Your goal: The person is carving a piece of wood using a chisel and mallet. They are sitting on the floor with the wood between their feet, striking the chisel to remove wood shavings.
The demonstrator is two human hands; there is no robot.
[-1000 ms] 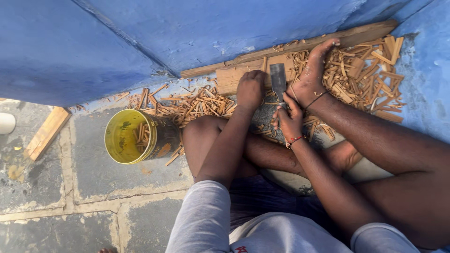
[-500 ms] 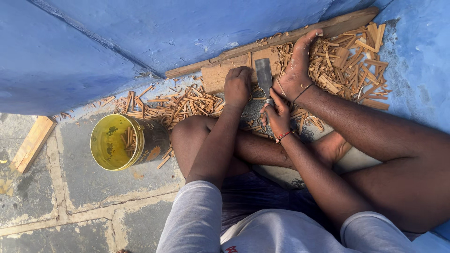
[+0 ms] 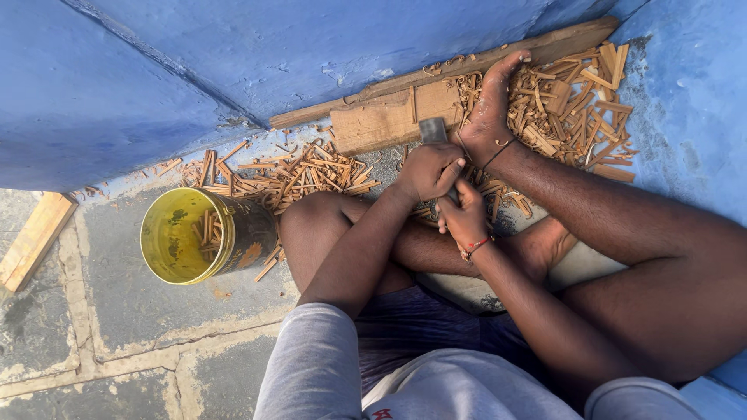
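Gripping the flat metal blade upright in my left hand, fingers clamped round its handle, my right hand pinches a wood strip; sticks pile at two o'clock.

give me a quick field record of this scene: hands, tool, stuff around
left hand: wrapped around the handle of a flat metal blade, shut on it
right hand: closed just below the left, what it grips is hidden
foot: beside the blade, among the wood pieces
wooden board: flat by the blue wall
split wood pieces: piled in the corner
yellow tin: on its side, a few sticks inside
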